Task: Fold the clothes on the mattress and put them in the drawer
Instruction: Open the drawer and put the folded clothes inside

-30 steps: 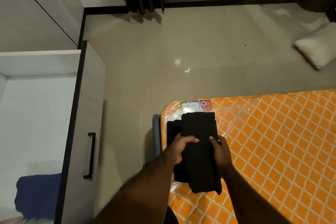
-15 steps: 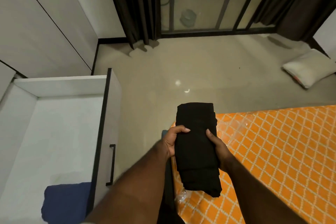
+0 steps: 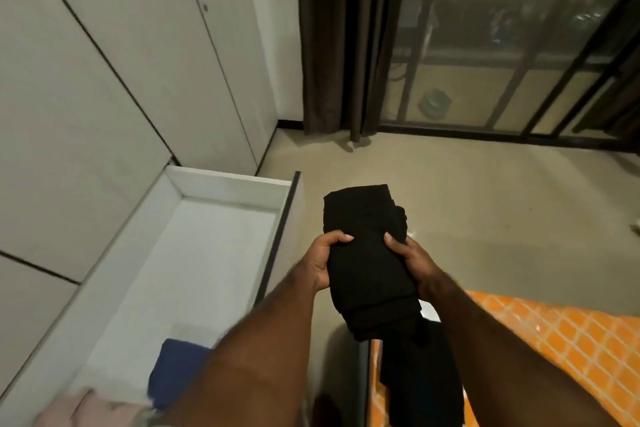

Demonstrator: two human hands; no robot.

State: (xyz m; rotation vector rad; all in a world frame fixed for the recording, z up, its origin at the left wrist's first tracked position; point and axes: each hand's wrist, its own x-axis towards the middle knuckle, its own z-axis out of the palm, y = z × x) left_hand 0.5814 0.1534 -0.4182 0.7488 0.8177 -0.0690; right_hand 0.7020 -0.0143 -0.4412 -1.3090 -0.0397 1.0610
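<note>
A folded black garment [image 3: 367, 253] is held in the air between both hands, above the floor beside the mattress corner. My left hand [image 3: 322, 260] grips its left edge and my right hand [image 3: 412, 260] grips its right edge, thumbs on top. The white drawer [image 3: 221, 184] stands pulled out at the left, and a folded dark blue cloth [image 3: 176, 367] and a pinkish cloth [image 3: 90, 409] lie at its near end. The orange patterned mattress [image 3: 554, 340] lies at the lower right, with another black cloth [image 3: 422, 381] on its corner.
White wardrobe doors [image 3: 104, 62] rise behind the drawer. Dark curtains [image 3: 332, 38] and a glass sliding door [image 3: 485, 45] close off the far side. Bare beige floor [image 3: 485, 191] lies between the drawer, the door and the mattress.
Both hands have lifted the folded black garment off the mattress and carried it up and left toward the drawer. The view has swung left and upward.
</note>
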